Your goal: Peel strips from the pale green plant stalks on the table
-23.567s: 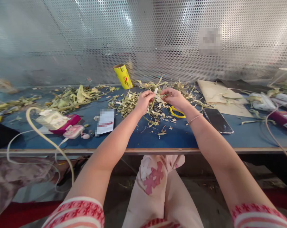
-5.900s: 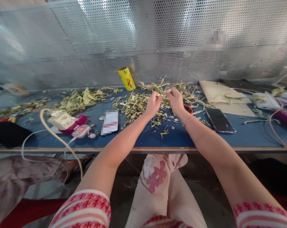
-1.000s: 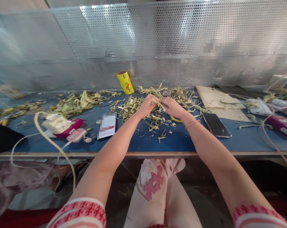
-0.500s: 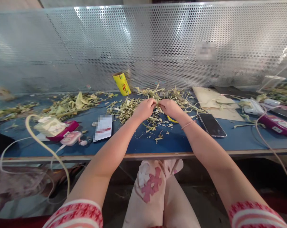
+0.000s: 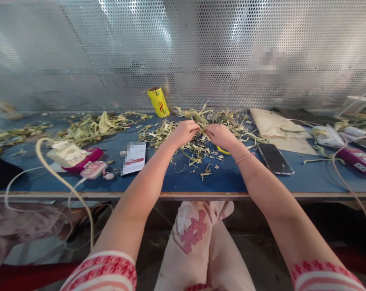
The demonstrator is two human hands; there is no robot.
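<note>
Over a heap of dried, pale green plant strips (image 5: 154, 136) my two hands work close together, a small gap between their fingertips. My left hand (image 5: 184, 132) is closed in a pinch, its fingers pointing right. My right hand (image 5: 221, 135), with a thin bracelet at its wrist, pinches too, its fingers turned toward the left one. Whatever lies in the fingertips is too small to tell from the plant bits behind. A dark loop (image 5: 201, 141) shows among the strips beneath the hands. Part of a yellow ring (image 5: 223, 150) lies by my right wrist.
A yellow tube (image 5: 158, 102) leans near the perforated metal panel (image 5: 183, 52). Phones lie left (image 5: 136, 157) and right (image 5: 274, 159) of my arms. Further left are another plant heap (image 5: 95, 127), a magenta device (image 5: 87, 159) and cables. Brown cardboard (image 5: 269, 125) lies at right.
My hands have drawn slightly apart at the fingertips, and the dark loop beneath them shows more clearly. The whole view has shifted a little; the objects on the table stay in place.
</note>
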